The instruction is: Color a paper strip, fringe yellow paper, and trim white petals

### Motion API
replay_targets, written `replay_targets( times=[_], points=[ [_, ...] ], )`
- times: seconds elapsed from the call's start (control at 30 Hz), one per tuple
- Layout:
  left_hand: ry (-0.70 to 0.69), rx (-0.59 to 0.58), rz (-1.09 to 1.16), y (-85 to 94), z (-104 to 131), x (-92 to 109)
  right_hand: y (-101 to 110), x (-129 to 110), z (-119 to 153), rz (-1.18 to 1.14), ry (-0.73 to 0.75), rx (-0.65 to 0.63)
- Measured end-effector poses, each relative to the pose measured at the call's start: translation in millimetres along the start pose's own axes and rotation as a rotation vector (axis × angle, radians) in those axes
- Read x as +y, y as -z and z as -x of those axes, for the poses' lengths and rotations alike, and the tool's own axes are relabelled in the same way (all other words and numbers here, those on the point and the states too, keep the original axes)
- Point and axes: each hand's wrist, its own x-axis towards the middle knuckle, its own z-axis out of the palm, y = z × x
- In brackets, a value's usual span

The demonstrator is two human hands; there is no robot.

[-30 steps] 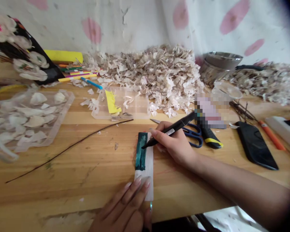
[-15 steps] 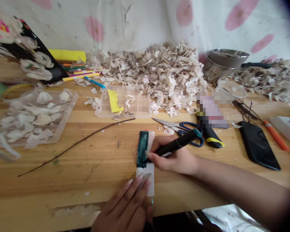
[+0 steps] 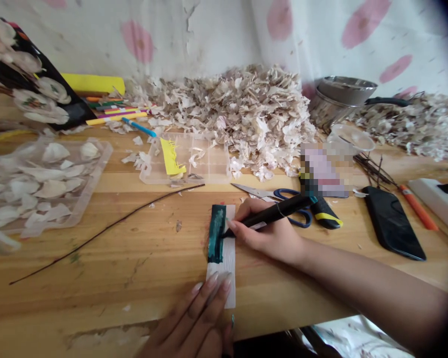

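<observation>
strip (image 3: pixel 217 246): ribbed paper | marker (image 3: pixel 271 213): smooth plastic | table (image 3: pixel 115 278): grained wood | pot (image 3: pixel 330 107): glossy metal

Counted at the wooden table (image 3: pixel 115 278): one left hand (image 3: pixel 194 320), one right hand (image 3: pixel 274 233), one black marker (image 3: pixel 267 215), one paper strip (image 3: pixel 229 256), one pair of scissors (image 3: pixel 272 194), one long dark twig (image 3: pixel 114 223), two clear plastic trays (image 3: pixel 103 161) (image 3: pixel 218 164), two heaps of pale flakes (image 3: pixel 239 114) (image 3: pixel 421 127), one black phone (image 3: pixel 395 226), one orange stick (image 3: pixel 418 209) and one blue pen (image 3: pixel 139 127).

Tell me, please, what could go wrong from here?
The green patch reaches the left edge of the strip, so the marker could stain the table. The left hand rests just below the patch and might smear it if wet. The scissors lie just beyond the right hand, which could brush them.
</observation>
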Motion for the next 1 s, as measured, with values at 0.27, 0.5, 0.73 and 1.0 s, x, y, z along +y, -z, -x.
replay_targets(
  times=[0.27,0.5,0.73,1.0],
  points=[
    [0.029,0.005,-0.036,-0.1,-4,1,0,-1,5,-0.01,0.027,-0.168],
    [0.042,0.047,-0.024,2.3,-12,3,4,2,-3,0.005,0.016,-0.025],
    [-0.003,0.07,-0.013,1.5,-8,4,-3,-3,9,-0.058,-0.027,-0.054],
    [0.005,0.069,-0.012,-1.8,-5,4,-6,-2,9,-0.008,-0.021,-0.161]
  ],
)
